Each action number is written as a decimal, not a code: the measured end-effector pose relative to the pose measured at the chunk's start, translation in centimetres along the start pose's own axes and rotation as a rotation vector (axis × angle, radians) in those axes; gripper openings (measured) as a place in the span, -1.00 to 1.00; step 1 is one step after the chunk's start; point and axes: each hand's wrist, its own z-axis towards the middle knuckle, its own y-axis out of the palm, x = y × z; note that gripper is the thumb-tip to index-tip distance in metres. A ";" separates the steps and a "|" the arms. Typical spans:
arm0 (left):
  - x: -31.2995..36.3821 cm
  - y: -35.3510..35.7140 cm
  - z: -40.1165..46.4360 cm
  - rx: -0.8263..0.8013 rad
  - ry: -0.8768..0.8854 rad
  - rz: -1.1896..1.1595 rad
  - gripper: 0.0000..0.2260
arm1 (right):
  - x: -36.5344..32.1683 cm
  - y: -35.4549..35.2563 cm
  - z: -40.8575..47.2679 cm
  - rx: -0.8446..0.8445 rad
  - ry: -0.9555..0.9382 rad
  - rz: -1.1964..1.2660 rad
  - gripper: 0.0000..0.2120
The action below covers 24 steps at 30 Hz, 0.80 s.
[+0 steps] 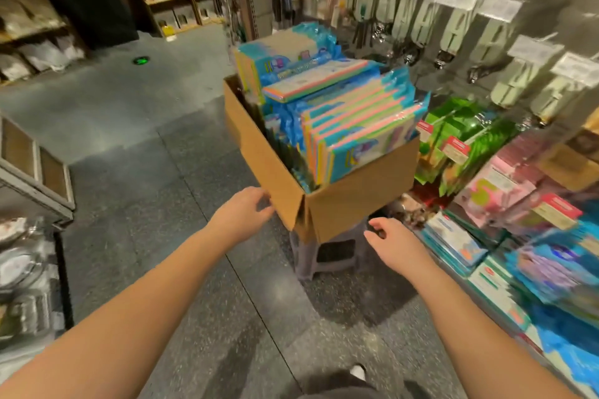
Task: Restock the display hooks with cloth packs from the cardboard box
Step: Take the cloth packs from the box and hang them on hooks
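A brown cardboard box (pixel 350 197) stands on a small grey plastic stool (pixel 324 256) in the aisle. It is packed with upright blue cloth packs (pixel 350 126) striped pink, green and yellow. My left hand (pixel 246 210) reaches to the box's near left side, fingers loosely curled at its wall and holding nothing. My right hand (pixel 389 240) hovers just below the box's near right corner, fingers relaxed and empty. The display hooks (pixel 453 19) on the wall to the right carry hanging goods.
Shelves on the right hold green packs (pixel 460 136), pink packs (pixel 505 185) and blue packs (pixel 551 266). A low display with glassware (pixel 22 269) stands at the left. Grey tiled floor (pixel 168 172) stretches between them. My shoe (pixel 358 372) shows at the bottom.
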 end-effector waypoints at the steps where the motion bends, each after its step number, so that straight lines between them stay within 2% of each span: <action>1: -0.5 -1.2 1.7 0.015 0.002 -0.008 -0.65 | -1.0 -0.5 1.6 0.029 -0.009 0.010 -0.58; 8: 0.5 -8.3 15.3 0.114 0.124 -0.016 -0.63 | -7.3 -5.7 14.5 0.278 -0.108 0.108 -0.66; 12: 1.8 -11.6 22.7 0.075 0.157 0.002 -0.61 | -9.8 -8.8 20.8 0.409 -0.075 0.161 -0.66; 16: 3.7 -13.5 29.2 0.017 0.238 0.053 -0.58 | -10.1 -10.1 24.0 0.596 0.034 0.195 -0.54; 19: 4.9 -13.4 33.8 -0.015 0.302 0.090 -0.53 | -9.4 -9.9 24.4 0.718 0.205 0.305 -0.56; 21: 5.5 -12.8 36.6 -0.038 0.324 0.115 -0.47 | -8.9 -9.2 24.4 0.808 0.340 0.405 -0.48; 22: 5.7 -12.4 37.9 -0.045 0.338 0.138 -0.44 | -8.7 -8.8 24.5 0.839 0.401 0.435 -0.42; 24: 5.8 -11.6 40.1 -0.082 0.348 0.189 -0.36 | -8.8 -7.7 24.6 0.799 0.547 0.480 -0.29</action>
